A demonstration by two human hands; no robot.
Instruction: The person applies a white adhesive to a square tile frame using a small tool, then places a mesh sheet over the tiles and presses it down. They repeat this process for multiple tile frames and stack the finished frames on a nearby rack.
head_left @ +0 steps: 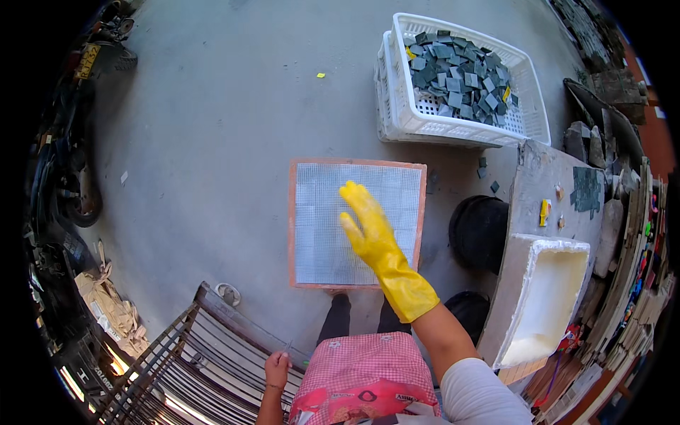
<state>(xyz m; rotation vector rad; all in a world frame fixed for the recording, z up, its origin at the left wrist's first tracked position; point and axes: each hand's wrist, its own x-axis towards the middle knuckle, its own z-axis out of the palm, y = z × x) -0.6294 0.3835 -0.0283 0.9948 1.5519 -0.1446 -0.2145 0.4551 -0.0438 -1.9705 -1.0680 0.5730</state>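
Head view: the right hand (368, 223), in a yellow rubber glove, is held over a square tray (292, 234) lying flat on the grey concrete floor (212, 120); the fingers are spread and nothing is pinched or gripped. Whether the palm touches the surface or hovers just above it cannot be told. The left hand (276, 368) is seen low in the picture, bare, loosely curled at the edge of a slatted metal rack (177, 361); whether anything is held in it cannot be told. The tray has a thin orange-brown rim, and a white mesh sheet (319, 227) covers almost its whole face; faint square cells show through the mesh in even rows. Step judged in hand: the mesh is being smoothed or pressed flat onto the grid beneath. The next move is judged to call for an open, flat palm and even pressure out toward the corners, so that the mesh is not dragged askew. Beyond the tray, well apart from it, a white plastic crate (460, 127) stands filled with small dark grey tiles (457, 78). To the right a white foam box (549, 297) rests on a worn bench.
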